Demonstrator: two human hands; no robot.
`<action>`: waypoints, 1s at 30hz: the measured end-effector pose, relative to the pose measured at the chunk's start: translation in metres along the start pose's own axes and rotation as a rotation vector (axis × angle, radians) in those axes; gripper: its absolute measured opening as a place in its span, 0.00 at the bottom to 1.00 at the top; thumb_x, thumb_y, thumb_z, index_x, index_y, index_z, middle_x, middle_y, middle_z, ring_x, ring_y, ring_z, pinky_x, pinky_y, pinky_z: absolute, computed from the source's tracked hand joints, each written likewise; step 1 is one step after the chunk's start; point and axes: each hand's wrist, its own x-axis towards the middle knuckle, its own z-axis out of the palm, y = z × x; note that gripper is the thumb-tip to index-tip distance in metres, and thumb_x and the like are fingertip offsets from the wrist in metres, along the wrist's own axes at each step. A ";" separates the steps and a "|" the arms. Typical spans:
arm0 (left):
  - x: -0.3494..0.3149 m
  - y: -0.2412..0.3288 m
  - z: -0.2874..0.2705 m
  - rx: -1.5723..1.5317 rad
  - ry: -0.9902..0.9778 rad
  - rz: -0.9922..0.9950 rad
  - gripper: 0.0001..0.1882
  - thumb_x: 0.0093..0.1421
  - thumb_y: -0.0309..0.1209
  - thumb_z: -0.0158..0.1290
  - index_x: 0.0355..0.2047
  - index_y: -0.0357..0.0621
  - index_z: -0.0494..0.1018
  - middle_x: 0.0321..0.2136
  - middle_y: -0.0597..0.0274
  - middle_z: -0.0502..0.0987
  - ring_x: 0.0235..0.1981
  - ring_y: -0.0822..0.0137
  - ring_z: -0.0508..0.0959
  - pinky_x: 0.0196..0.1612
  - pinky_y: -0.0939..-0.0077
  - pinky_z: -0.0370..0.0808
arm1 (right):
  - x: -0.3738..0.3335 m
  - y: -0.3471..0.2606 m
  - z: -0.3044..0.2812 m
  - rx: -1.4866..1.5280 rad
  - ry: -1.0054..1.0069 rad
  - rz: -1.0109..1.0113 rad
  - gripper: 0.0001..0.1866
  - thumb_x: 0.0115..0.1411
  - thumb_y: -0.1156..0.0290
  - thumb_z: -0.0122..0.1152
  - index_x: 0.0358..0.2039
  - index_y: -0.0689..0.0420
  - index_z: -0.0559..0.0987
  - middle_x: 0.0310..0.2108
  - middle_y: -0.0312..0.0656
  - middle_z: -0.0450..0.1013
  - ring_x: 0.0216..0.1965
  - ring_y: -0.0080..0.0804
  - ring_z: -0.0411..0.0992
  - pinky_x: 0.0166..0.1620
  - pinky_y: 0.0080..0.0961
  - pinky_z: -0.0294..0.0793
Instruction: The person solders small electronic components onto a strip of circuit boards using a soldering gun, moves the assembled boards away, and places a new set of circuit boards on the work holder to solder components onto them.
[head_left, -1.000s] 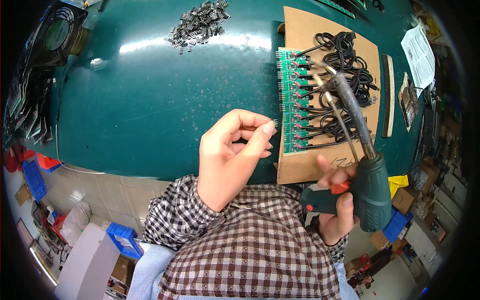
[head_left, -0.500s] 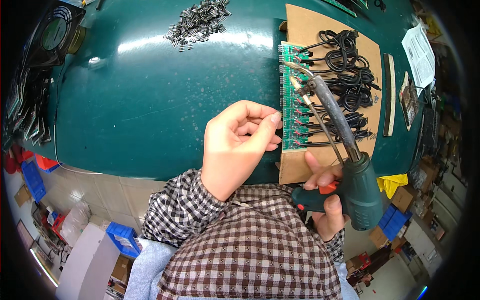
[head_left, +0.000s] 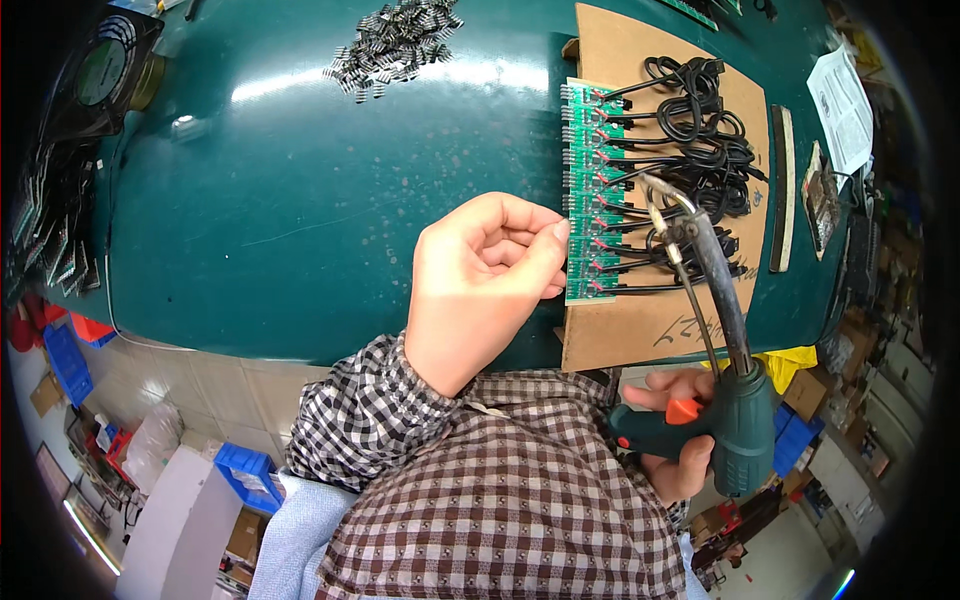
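Note:
My left hand (head_left: 485, 285) is closed in a pinch at the left edge of a row of small green circuit boards (head_left: 592, 180). Whatever lies between its thumb and forefinger is too small or hidden to name. Metal pins stick out along that edge, and red and black wires join the boards on their other side. In my right hand (head_left: 680, 475) is a green soldering gun (head_left: 742, 430) with an orange trigger, its fingers wrapped round the handle. The gun's bent tip and thin feed tube point up over the black cables (head_left: 690, 120), apart from the boards.
The boards and coiled cables lie on a brown fibreboard sheet (head_left: 620, 335) on the green table (head_left: 300, 220). A heap of small black pin connectors (head_left: 395, 50) sits at the back. A fan (head_left: 105, 70) stands far left; a pale-edged bar (head_left: 782, 190) and white paper (head_left: 842, 110) lie right.
My right hand has drawn the soldering gun right and toward me, so its tip has left the boards. My left hand has shifted slightly right, against the board edge.

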 end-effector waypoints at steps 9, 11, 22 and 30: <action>0.002 0.000 -0.001 0.017 -0.015 -0.008 0.07 0.54 0.25 0.51 0.30 0.31 0.70 0.24 0.61 0.74 0.22 0.76 0.75 0.26 0.86 0.74 | -0.016 -0.001 -0.004 -0.105 0.014 0.054 0.31 0.54 0.53 0.50 0.42 0.72 0.59 0.32 0.49 0.63 0.37 0.39 0.66 0.36 0.31 0.77; 0.002 0.000 -0.001 0.032 -0.011 -0.001 0.06 0.54 0.24 0.51 0.30 0.32 0.70 0.24 0.60 0.74 0.22 0.75 0.75 0.26 0.86 0.74 | -0.016 -0.001 -0.003 -0.098 0.015 0.050 0.31 0.54 0.54 0.50 0.42 0.72 0.59 0.31 0.49 0.63 0.37 0.39 0.66 0.36 0.31 0.78; 0.002 -0.001 0.000 0.004 -0.012 -0.004 0.05 0.54 0.24 0.50 0.29 0.32 0.70 0.24 0.60 0.74 0.21 0.76 0.75 0.25 0.86 0.73 | -0.017 0.004 -0.002 -0.043 0.021 0.027 0.30 0.54 0.56 0.51 0.43 0.73 0.58 0.30 0.49 0.63 0.35 0.38 0.67 0.36 0.32 0.77; 0.002 -0.003 0.000 0.017 -0.011 0.007 0.06 0.54 0.24 0.50 0.30 0.32 0.70 0.24 0.60 0.74 0.21 0.76 0.75 0.25 0.86 0.73 | -0.015 0.007 -0.002 -0.032 0.005 0.015 0.30 0.54 0.56 0.52 0.42 0.72 0.58 0.28 0.49 0.62 0.32 0.35 0.67 0.34 0.33 0.78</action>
